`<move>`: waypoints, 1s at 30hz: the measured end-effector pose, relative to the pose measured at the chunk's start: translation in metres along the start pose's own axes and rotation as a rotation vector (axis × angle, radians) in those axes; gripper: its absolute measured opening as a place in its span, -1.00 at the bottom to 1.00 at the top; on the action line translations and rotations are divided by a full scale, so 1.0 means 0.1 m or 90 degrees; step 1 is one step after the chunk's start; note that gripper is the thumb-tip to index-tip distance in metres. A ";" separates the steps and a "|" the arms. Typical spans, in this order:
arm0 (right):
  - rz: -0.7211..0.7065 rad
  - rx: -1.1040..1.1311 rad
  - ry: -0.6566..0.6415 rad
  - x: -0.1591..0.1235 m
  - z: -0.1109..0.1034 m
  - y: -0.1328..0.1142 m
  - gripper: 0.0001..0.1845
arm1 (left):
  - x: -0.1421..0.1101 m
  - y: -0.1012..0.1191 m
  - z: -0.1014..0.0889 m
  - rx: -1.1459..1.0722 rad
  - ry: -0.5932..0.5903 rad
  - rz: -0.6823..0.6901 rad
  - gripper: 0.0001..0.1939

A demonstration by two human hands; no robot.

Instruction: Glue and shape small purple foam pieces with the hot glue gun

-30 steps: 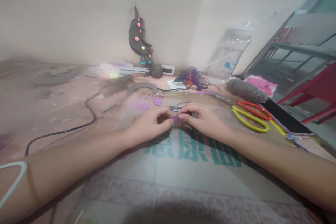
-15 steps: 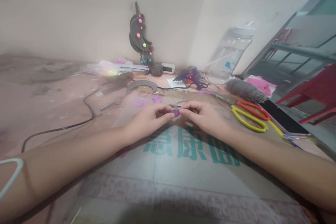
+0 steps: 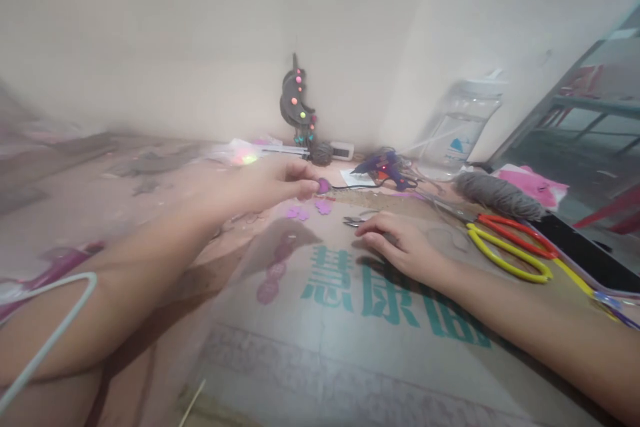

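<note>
My left hand [image 3: 285, 180] is raised over the far part of the board, thumb and fingers pinching a small purple piece [image 3: 324, 185] with a rounded outline. Low over the printed board [image 3: 340, 347], my right hand [image 3: 400, 243] has its fingers curled round what look like small metal scissors [image 3: 353, 221]. Only their pointed tips show, aimed left; the rest is hidden by the hand. Between the hands, purple flower cutouts [image 3: 323, 207] lie flat on the board.
A glue gun [image 3: 383, 167] with a lit red light lies at the back. Large scissors [image 3: 510, 260], grey yarn [image 3: 500, 195], a phone [image 3: 585, 253] and a water bottle [image 3: 463, 127] are on the right. A dark crescent ornament [image 3: 296, 100] hangs against the wall.
My hands have parted. The left one has moved up and away with the purple piece; the right is lower, at the metal scissors. The view has shifted too.
</note>
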State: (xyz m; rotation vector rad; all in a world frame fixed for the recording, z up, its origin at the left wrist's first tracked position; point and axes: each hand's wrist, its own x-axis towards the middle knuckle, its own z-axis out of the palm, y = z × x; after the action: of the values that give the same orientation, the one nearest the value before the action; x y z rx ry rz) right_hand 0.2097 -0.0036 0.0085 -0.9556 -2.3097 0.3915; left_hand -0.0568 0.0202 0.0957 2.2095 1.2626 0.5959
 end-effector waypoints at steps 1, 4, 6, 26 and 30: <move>-0.006 -0.004 -0.004 0.00 0.01 0.01 -0.74 | 0.04 -0.10 -0.08 0.030 -0.009 -0.024 -0.77; -0.009 -0.015 -0.010 0.00 0.03 0.03 -0.73 | 0.15 -0.45 -0.19 0.133 -0.106 -0.086 -0.74; -0.009 -0.022 -0.016 0.00 0.04 0.04 -0.72 | 0.21 -0.65 -0.17 0.187 -0.148 -0.110 -0.71; -0.015 -0.038 -0.055 0.02 0.03 0.02 -0.71 | 0.32 -0.92 0.04 0.317 0.012 0.004 -0.68; -0.008 -0.041 -0.059 0.01 0.03 0.02 -0.71 | 0.27 -0.86 0.08 0.303 -0.028 0.064 -0.67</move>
State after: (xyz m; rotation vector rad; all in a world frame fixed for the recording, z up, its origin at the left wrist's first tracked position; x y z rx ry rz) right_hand 0.2086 -0.0012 0.0055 -0.9721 -2.4239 0.3649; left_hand -0.0949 0.0792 0.0385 2.6676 1.3858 0.2996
